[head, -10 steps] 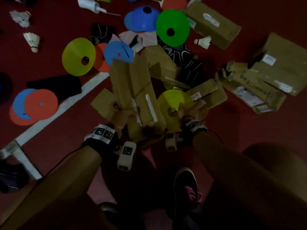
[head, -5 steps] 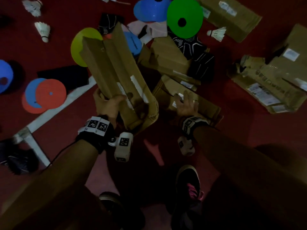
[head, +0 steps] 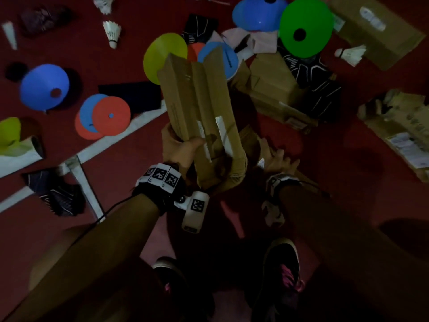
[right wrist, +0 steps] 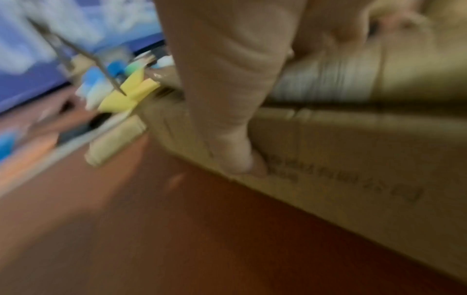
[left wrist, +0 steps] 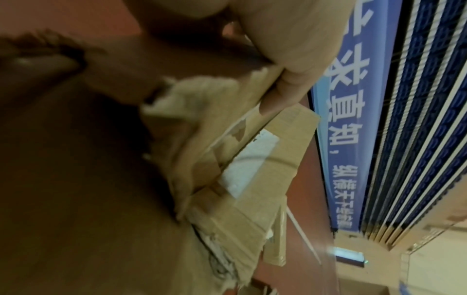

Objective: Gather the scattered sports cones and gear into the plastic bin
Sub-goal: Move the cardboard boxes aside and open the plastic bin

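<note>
My left hand point(head: 180, 151) grips the lower end of a flattened cardboard box point(head: 199, 101), raised off the red floor and tilted away from me; its taped flap point(left wrist: 252, 159) fills the left wrist view. To its right, my right hand point(head: 277, 160) rests with spread fingers on another cardboard box point(head: 251, 139) lying on the floor, the thumb point(right wrist: 227, 109) laid down its side. Cones lie scattered beyond: yellow point(head: 162, 54), green point(head: 306, 31), blue point(head: 257, 12), a second blue point(head: 44, 87), and red and blue flat discs point(head: 104, 117).
More cardboard boxes point(head: 274, 89) point(head: 376, 26) point(head: 399, 129) crowd the far right. Shuttlecocks point(head: 112, 31) point(head: 350, 53) and black patterned gear point(head: 308, 70) lie among them. A white floor line point(head: 111, 140) runs diagonally at left. My shoes point(head: 283, 270) stand below my arms.
My left hand has lifted the flattened cardboard up off the pile. The yellow cone my right hand held is out of sight; that hand now lies on the floor box.
</note>
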Motion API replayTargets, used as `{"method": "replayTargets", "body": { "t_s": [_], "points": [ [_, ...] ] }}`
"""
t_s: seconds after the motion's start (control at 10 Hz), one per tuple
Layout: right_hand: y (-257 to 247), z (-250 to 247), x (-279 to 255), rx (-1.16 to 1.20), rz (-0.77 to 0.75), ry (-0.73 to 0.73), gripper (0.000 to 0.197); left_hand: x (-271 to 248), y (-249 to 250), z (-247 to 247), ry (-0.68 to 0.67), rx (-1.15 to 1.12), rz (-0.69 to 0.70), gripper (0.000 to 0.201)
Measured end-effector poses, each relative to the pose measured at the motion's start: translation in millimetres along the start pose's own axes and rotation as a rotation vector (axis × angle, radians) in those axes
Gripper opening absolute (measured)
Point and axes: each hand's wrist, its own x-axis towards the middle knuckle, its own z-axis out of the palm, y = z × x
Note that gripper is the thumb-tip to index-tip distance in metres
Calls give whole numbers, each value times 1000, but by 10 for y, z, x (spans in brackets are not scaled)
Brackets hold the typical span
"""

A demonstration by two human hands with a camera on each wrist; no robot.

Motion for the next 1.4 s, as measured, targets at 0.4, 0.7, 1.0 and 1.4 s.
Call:
{"method": "replayTargets", "body": {
  "t_s": [0.4, 0.7, 1.0, 1.4],
  "points": [
    [-1298, -1440, -1068, 570, -72, -95, 125, -507, 1326, -1309, 140, 122, 32, 81],
    [-2641, -2842, -2417, 476, -237, -332, 131, -1972, 3754, -3147, 350, 84, -23, 70],
    [-4308, -5381, -5865, 693, -609, -59, 119, -2734, 5517, -5320, 679, 82, -54, 79],
    [-5679, -6115, -6043, 631, -773, 70, 122, -2132, 6242, -6162, 869, 69, 35, 78]
  ]
}}
